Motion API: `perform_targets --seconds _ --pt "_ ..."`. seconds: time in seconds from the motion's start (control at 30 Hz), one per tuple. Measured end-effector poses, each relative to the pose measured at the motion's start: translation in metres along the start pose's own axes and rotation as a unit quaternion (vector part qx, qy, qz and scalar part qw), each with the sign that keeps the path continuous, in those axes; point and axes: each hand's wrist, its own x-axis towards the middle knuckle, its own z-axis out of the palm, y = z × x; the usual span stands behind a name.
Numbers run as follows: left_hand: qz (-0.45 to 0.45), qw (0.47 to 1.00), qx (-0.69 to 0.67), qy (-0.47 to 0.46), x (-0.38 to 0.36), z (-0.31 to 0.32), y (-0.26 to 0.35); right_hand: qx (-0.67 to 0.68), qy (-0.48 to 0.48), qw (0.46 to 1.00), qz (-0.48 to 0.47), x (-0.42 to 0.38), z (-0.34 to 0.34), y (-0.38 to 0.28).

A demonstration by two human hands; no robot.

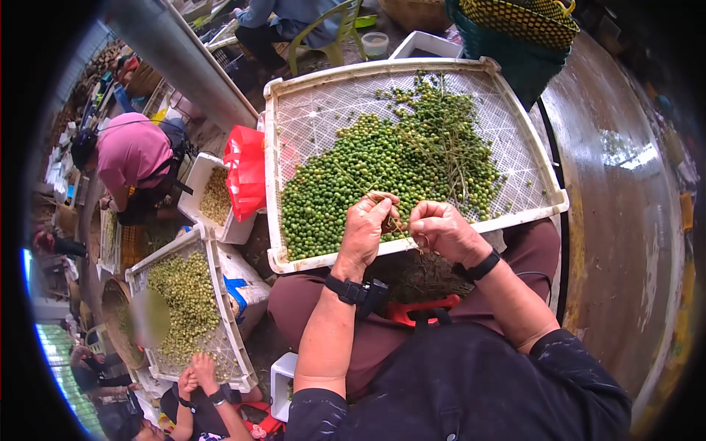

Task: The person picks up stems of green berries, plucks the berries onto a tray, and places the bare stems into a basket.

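Note:
A white mesh tray (309,110) rests before me, holding a heap of small round green fruits (331,180). Thin stems and twigs (460,158) lie over the fruits on the right. At the tray's near edge, my left hand (365,226) is closed, fingertips pinching thin brownish stems. Close beside it, my right hand (445,231) is also closed, thumb and forefinger together at thin stems. Both wrists wear black bands, and a small dark device sits on the left one. The fingertips partly hide the stems between the hands.
Left of the tray are a red plastic bag (245,173) and a white box (198,176) of pale fruits. At lower left, another person's hands (198,376) are beside a second tray (220,294). A person in pink (132,151) bends at upper left. A metal pole (180,59) slants behind.

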Motion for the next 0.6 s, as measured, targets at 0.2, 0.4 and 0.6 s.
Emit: perform_targets --seconds 0.2,0.4,0.6 --pt "0.009 0.999 -0.03 -0.008 0.006 -0.012 0.004 0.098 -0.012 0.995 -0.022 -0.002 -0.002 0.001" --pt "0.039 0.994 0.098 -0.022 0.0 -0.003 0.007 -0.021 0.047 0.999 0.017 0.003 -0.005 0.007" --pt "0.003 0.998 0.059 -0.037 0.016 -0.013 -0.02 -0.205 0.138 0.968 -0.051 0.022 -0.008 0.024"
